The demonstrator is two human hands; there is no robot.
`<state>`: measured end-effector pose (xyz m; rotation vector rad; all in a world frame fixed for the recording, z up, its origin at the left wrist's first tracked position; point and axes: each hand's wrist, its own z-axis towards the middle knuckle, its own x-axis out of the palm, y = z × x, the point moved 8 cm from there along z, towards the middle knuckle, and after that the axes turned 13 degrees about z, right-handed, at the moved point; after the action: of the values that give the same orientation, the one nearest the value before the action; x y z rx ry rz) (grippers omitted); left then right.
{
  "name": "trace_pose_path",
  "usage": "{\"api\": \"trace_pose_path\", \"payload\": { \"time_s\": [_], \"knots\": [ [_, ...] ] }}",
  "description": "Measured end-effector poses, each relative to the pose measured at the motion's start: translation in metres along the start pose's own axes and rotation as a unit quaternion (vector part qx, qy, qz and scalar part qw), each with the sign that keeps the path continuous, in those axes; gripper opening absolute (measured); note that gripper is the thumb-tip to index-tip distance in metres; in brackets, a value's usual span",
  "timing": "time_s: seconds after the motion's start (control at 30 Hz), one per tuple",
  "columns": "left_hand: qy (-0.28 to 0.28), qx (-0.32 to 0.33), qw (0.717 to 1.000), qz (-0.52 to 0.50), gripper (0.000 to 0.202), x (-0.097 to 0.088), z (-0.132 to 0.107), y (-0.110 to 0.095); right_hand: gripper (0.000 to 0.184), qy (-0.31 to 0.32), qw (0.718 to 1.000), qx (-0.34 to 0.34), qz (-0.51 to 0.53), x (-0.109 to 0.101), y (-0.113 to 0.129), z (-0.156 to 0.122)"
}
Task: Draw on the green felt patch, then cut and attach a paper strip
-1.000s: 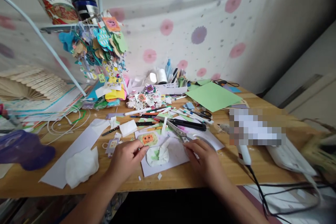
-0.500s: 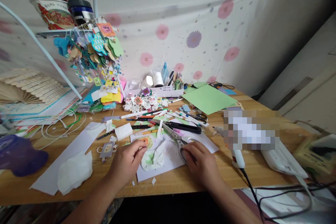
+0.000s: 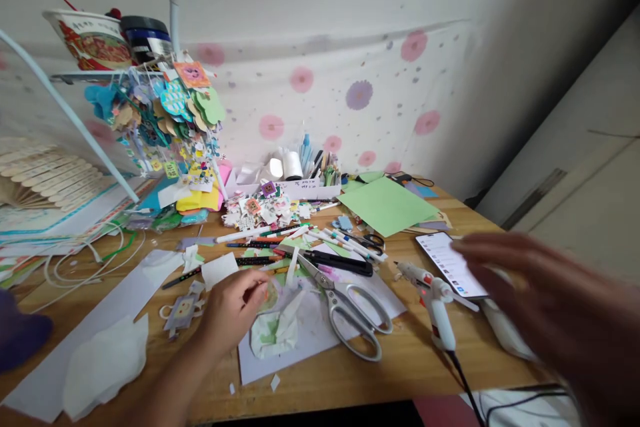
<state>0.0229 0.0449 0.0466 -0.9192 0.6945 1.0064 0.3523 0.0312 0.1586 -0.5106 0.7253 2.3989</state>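
Observation:
My left hand (image 3: 233, 307) rests on the wooden desk (image 3: 400, 367) with its fingers curled, pinching a small orange and green paper cutout (image 3: 267, 293) beside a crumpled white and green paper scrap (image 3: 275, 333). Both lie on a white sheet (image 3: 310, 340). My right hand (image 3: 545, 307) is raised and blurred at the right, fingers stretched out, holding nothing, hovering over a phone (image 3: 450, 263) with a lit screen. Large silver scissors (image 3: 345, 300) lie free on the white sheet between my hands.
A white glue gun (image 3: 433, 297) with a black cable lies right of the scissors. Pens, markers and paper bits are scattered mid-desk, with a green sheet (image 3: 385, 203) behind. A rack of hanging paper cutouts (image 3: 165, 113) stands back left. White tissue (image 3: 100, 367) lies front left.
My right hand has left the scissors' handles and swung up and right over the phone. The scissors stay on the sheet. My left hand keeps its pinch on the cutout.

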Motion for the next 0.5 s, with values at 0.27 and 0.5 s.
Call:
{"api": "trace_pose_path", "payload": {
  "time_s": [0.27, 0.5],
  "knots": [
    [-0.083, -0.032, 0.996, -0.001, 0.017, -0.006, -0.001, 0.024, 0.022, 0.38, 0.922, -0.011, -0.073, 0.096, -0.158, 0.037],
    [-0.096, -0.124, 0.986, -0.052, 0.023, -0.01, -0.006, 0.06, 0.027, 0.366, 0.928, -0.007, -0.065, 0.123, -0.183, 0.023]
  ]
}}
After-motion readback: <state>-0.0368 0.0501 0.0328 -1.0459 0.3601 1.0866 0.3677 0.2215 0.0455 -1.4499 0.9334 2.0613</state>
